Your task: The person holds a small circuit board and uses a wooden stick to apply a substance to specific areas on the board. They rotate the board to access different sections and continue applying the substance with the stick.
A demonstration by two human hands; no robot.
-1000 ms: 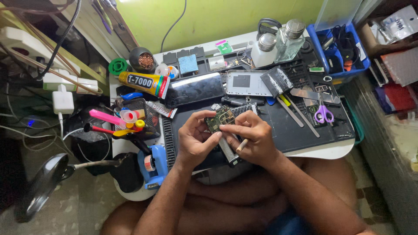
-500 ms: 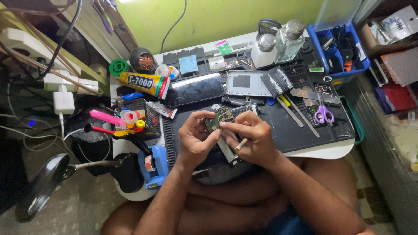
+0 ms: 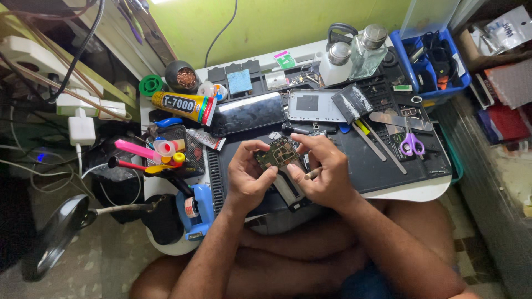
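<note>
Both my hands meet over a black work mat [image 3: 388,166] at the table's front. My left hand [image 3: 246,177] grips the left side of a small green circuit board [image 3: 277,153], thumb and fingers pinching it. My right hand [image 3: 327,171] touches the board's right edge with its fingertips and holds a thin metal tool [image 3: 311,174] against the palm. Under the hands lies a dark phone body [image 3: 288,191], partly hidden. A black phone screen [image 3: 247,113] and a silver phone frame [image 3: 315,105] lie just beyond.
A yellow glue tube [image 3: 183,105], a mesh tool holder [image 3: 177,149] with pink and red tools, purple scissors [image 3: 411,143], metal spudgers [image 3: 382,141], two dispenser bottles [image 3: 354,52] and a blue bin [image 3: 429,72] surround the mat. A magnifier lamp [image 3: 55,235] stands lower left. Cables hang left.
None beyond small finger shifts; both hands stay on the circuit board at the same spot.
</note>
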